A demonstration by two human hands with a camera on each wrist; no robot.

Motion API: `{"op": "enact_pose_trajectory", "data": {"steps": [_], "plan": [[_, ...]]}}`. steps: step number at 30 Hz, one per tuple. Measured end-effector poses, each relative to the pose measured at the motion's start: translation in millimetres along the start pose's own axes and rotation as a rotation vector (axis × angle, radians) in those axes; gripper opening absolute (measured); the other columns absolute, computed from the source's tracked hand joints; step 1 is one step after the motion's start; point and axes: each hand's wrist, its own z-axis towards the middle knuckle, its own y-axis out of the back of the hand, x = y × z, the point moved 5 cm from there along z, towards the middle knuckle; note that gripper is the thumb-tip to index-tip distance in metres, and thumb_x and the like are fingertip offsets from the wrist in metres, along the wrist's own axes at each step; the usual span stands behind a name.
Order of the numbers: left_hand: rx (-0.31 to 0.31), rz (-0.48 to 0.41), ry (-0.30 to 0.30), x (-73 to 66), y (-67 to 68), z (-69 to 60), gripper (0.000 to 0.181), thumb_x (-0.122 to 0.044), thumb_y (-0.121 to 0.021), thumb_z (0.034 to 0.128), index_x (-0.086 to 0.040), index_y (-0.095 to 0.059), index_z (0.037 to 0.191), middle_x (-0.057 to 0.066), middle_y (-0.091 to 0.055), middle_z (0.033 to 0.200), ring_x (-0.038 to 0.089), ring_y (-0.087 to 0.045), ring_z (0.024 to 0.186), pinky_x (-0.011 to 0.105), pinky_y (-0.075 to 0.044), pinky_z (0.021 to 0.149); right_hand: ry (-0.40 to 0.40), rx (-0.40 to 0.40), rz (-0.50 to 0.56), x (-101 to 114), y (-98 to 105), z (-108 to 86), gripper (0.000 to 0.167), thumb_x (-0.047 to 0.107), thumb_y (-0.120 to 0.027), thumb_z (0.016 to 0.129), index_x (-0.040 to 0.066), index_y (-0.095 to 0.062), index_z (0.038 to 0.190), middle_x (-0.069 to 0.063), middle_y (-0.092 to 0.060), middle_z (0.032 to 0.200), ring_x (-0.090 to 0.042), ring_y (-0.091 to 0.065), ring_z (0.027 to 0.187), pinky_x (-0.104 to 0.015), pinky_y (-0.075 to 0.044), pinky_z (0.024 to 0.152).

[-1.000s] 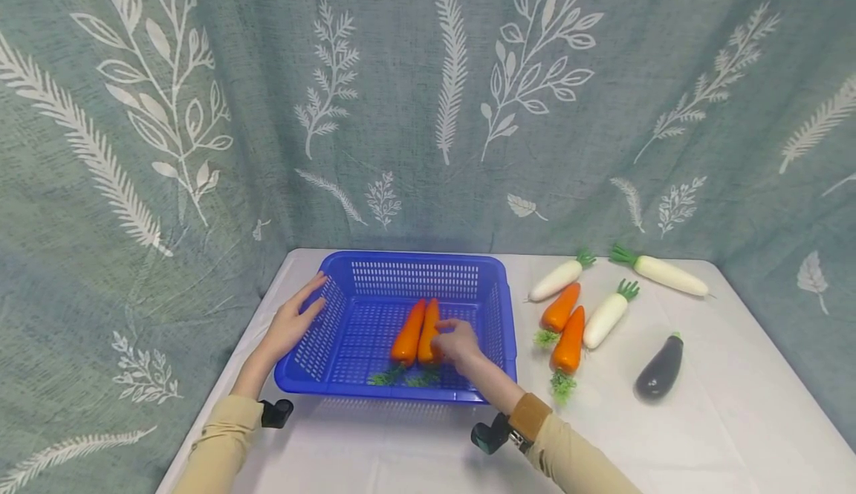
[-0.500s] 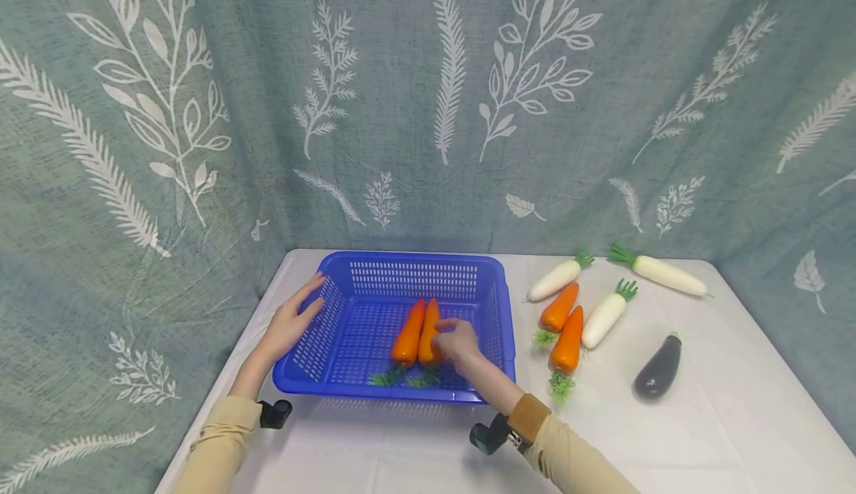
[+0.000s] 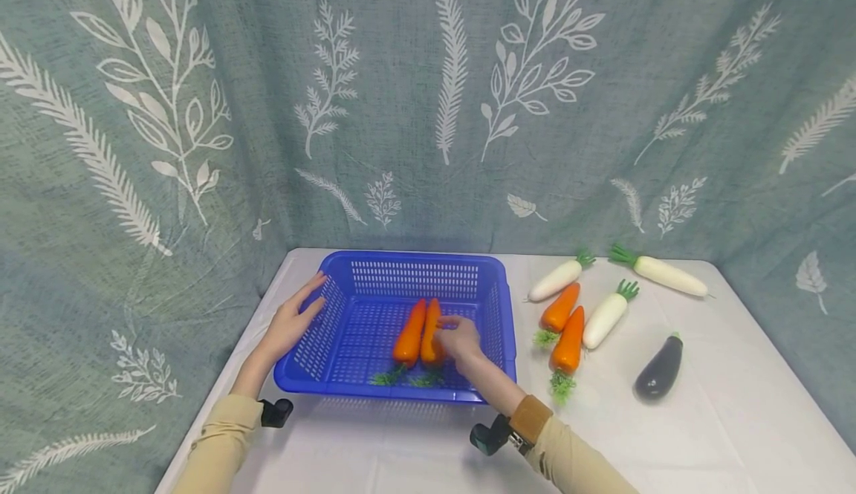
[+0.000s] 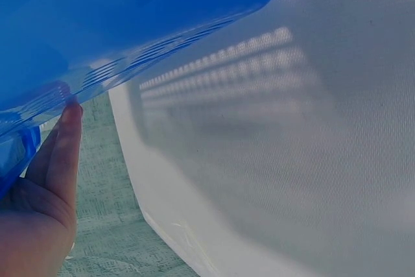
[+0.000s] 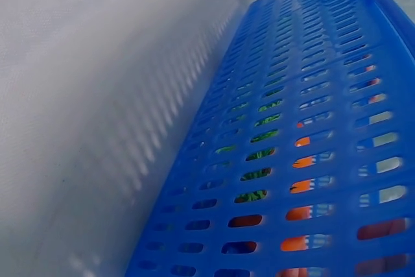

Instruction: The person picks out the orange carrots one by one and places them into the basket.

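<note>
A blue plastic basket (image 3: 394,388) holds two orange carrots side by side, the left carrot (image 3: 410,334) and the right carrot (image 3: 431,334), leafy ends toward the person. The right hand (image 3: 460,339) reaches in over the front right and pinches the right carrot; its fingertips are partly hidden behind the hand. Through the slots of the basket wall (image 5: 343,128), the right wrist view gives bits of orange and green. The left hand (image 3: 290,325) rests on the basket's left side with fairly straight fingers. In the left wrist view, the left hand (image 4: 48,192) touches the basket's outside (image 4: 130,17).
Right of the basket lie two carrots (image 3: 568,342), three white radishes (image 3: 608,319) and an eggplant (image 3: 659,368) on the white-covered table (image 3: 729,405). A green leaf-patterned curtain (image 3: 414,108) hangs behind the table and along both sides.
The right carrot has shifted slightly to the right along with the right hand, leaving a small gap beside the left carrot. The left hand stays in place.
</note>
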Motion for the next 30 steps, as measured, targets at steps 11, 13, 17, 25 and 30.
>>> {"op": "enact_pose_trajectory", "data": {"steps": [11,13,17,25,30], "plan": [[0.002,-0.005,0.003,1.4,-1.2,0.6,0.047,-0.014,-0.045,0.1045,0.005,-0.036,0.147,0.02,-0.025,0.157,0.042,-0.019,0.144,0.057,-0.017,0.116,-0.001,0.022,0.095,0.4,0.2,-0.3,0.036,-0.007,-0.06,0.081,-0.01,-0.063,0.117,-0.025,-0.063,0.11,-0.017,-0.057,0.074,-0.019,-0.046,0.058],[-0.001,-0.003,0.003,1.5,-1.4,1.3,0.047,-0.013,-0.045,0.1045,0.005,-0.037,0.147,0.02,-0.025,0.157,0.042,-0.02,0.144,0.057,-0.017,0.116,0.0,0.024,0.102,1.2,0.4,-0.3,0.037,-0.006,-0.06,0.081,-0.01,-0.063,0.118,-0.024,-0.063,0.11,-0.015,-0.055,0.072,-0.018,-0.044,0.056],[-0.006,0.008,0.003,1.7,-1.4,2.3,0.047,-0.014,-0.045,0.1045,0.005,-0.037,0.146,0.021,-0.026,0.157,0.042,-0.02,0.144,0.057,-0.018,0.116,0.013,0.02,0.116,3.8,1.6,-1.4,0.038,-0.006,-0.059,0.08,-0.011,-0.062,0.118,-0.023,-0.063,0.107,-0.009,-0.045,0.059,-0.015,-0.037,0.049],[-0.011,0.017,0.011,2.1,-0.8,1.5,0.046,-0.013,-0.045,0.1042,0.005,-0.037,0.146,0.02,-0.026,0.157,0.042,-0.021,0.144,0.057,-0.018,0.116,0.008,0.054,0.215,5.7,3.0,-4.2,0.04,-0.007,-0.056,0.083,-0.013,-0.058,0.123,-0.012,-0.062,0.088,-0.002,-0.033,0.045,-0.011,-0.03,0.042],[-0.006,0.014,0.014,0.8,-0.2,0.5,0.047,-0.013,-0.045,0.1042,0.004,-0.037,0.147,0.018,-0.026,0.157,0.041,-0.02,0.144,0.056,-0.018,0.117,-0.017,0.106,0.296,6.4,5.3,-4.7,0.043,-0.005,-0.055,0.087,-0.012,-0.054,0.13,-0.005,-0.056,0.078,-0.007,-0.049,0.06,-0.014,-0.045,0.053]]}}
